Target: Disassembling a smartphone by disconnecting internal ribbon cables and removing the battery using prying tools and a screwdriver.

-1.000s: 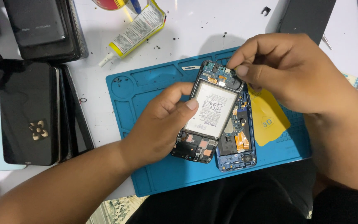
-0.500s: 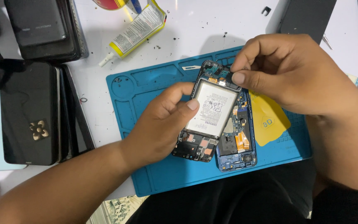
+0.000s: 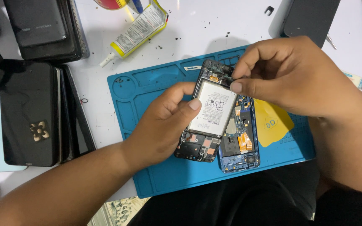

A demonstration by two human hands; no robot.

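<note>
On blue mat [image 3: 156,180], our left hand [image 3: 164,125] clamps the phone frame [image 3: 208,121] steady while right fingertips [image 3: 236,87], pinched together at twelve o'clock, should lift gently.

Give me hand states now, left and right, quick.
Left hand: closed on the opened phone frame, thumb on its white battery.
Right hand: fingertips pinched at the frame's top edge; any small part in that grip cannot be told.

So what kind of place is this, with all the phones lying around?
Probably a phone repair bench. An opened phone with its insides showing lies on a blue repair mat, held by the left hand while the right hand works at its top. A glue tube and a stack of phones sit nearby.
</note>
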